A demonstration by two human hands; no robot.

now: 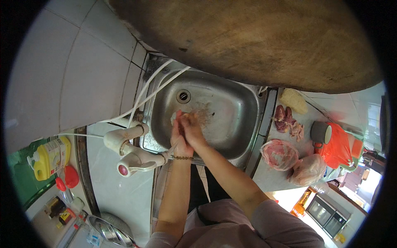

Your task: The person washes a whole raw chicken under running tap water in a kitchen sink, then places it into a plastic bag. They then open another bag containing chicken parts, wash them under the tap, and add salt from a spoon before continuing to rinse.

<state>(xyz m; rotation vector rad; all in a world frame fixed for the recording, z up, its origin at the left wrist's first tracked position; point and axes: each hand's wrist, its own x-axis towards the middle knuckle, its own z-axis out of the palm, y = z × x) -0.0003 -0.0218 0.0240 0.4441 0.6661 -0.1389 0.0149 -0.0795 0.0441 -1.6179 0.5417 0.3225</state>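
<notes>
My left hand [180, 139] and my right hand [193, 129] are pressed together over the stainless steel sink [231, 130]. The right hand's fingers curl across the left palm, so whether anything lies between them is hidden. A beaded bracelet [183, 157] circles my left wrist. Just left of that wrist, the white faucet [139, 161] with a red-capped lever points its spout toward my hands, and a thin water stream [174, 148] seems to run there. Brownish residue [201, 114] spreads over the basin floor beyond my fingers, near the round drain [183, 96].
A large brown round surface, apparently wooden, [254, 40] overhangs the sink's far side. Raw meat pieces [283, 119], bagged meat [280, 155], a grey mug [320, 132] and a red plastic bag [335, 145] occupy the right counter. White hoses [155, 88] cross the sink's left corner. A yellow jug [51, 158] stands far left.
</notes>
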